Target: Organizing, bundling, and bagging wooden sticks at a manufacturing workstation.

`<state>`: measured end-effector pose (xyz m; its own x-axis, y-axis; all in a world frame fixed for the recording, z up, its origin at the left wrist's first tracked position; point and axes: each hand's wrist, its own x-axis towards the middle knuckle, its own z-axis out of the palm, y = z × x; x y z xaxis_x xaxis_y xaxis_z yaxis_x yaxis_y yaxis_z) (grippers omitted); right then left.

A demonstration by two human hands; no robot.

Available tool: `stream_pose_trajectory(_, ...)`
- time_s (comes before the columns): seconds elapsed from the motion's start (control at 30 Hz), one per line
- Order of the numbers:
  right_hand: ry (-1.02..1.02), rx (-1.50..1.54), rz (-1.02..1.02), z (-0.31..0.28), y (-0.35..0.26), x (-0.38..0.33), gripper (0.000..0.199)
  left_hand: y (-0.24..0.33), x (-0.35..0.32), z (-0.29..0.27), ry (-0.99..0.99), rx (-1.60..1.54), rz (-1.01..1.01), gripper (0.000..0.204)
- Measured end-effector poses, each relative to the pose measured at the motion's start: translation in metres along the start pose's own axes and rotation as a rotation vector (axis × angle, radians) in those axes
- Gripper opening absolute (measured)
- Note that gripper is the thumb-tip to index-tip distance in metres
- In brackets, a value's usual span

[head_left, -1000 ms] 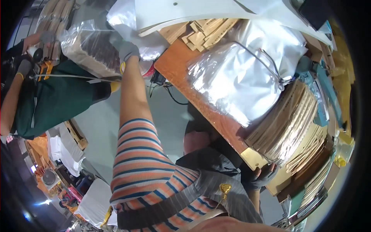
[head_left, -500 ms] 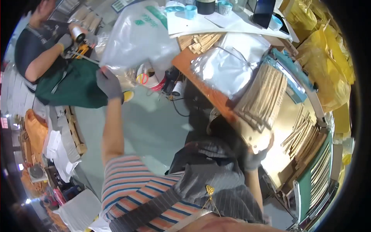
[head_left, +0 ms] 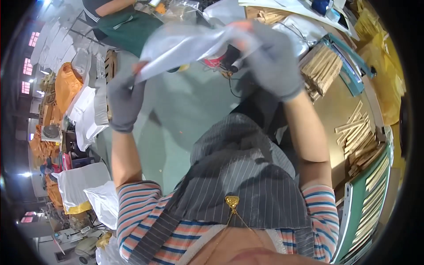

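Nearest, left hand (head_left: 125,100) in grey knit glove pinches lower-left corner of clear, crinkled plastic bag (head_left: 190,44). Bag held in air above green floor (head_left: 185,110), long axis rising from near left to far right. Right hand (head_left: 271,59), also gloved, clenches bag's far right end. Bag translucent, empty-looking. Far right: wooden sticks (head_left: 322,68) on brown table (head_left: 331,110).

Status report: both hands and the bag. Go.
Left hand and right hand, both gloved, grip opposite ends of clear plastic bag. Bag held up, spread between them. Nothing between hands.
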<state>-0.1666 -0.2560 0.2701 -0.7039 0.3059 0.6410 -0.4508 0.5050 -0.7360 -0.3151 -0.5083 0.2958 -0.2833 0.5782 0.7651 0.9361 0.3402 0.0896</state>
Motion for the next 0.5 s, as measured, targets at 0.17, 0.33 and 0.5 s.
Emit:
stream_pose_trajectory(0.17, 0.214, 0.032, 0.230, -0.073, -0.006, -0.020, 0.037, 0.028, 0.005, -0.043, -0.620, -0.311, -0.138, 0.008)
stream_pose_trajectory(0.33, 0.098, -0.143, 0.261, -0.112, 0.044, -0.060, 0.030, 0.056, 0.007, 0.002, -1.105, -0.980, -0.427, 0.009)
stream_pose_trajectory(0.5, 0.105, -0.514, -0.300, -0.024, -0.005, -0.085, 0.029, 0.055, -0.019, 0.086, -1.157, -1.042, -0.558, 0.011)
